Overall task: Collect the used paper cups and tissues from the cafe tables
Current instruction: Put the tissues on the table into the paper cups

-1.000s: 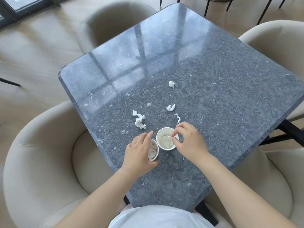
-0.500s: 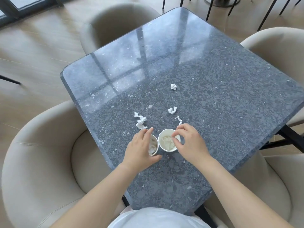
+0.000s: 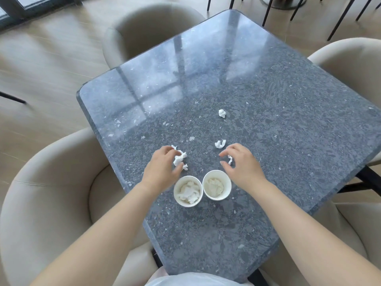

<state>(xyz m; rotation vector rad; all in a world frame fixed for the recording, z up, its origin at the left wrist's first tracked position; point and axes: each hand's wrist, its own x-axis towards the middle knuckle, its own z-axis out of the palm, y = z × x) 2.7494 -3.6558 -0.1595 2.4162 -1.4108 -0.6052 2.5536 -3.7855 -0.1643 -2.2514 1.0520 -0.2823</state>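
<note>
Two white paper cups stand side by side near the table's front edge, the left cup (image 3: 179,198) and the right cup (image 3: 226,187), each with crumpled tissue inside. Just beyond the left cup, my left hand (image 3: 161,169) curls its fingers and thumb round a large crumpled tissue (image 3: 179,158) that still lies on the table. My right hand (image 3: 242,165) hovers past the right cup with fingers spread over a small tissue scrap (image 3: 230,159). Two more tissue balls lie farther out, one near (image 3: 220,143) and one far (image 3: 222,113).
The dark speckled stone table (image 3: 268,124) is ringed by beige armchairs, one to the left (image 3: 51,182), one behind (image 3: 148,27), one to the right (image 3: 350,65). Black chair legs (image 3: 342,17) stand on the wooden floor beyond the table.
Both hands have left the cups and moved forward. The left hand now curls round the large tissue; the right hand is over the small scrap. The cups stay where they were.
</note>
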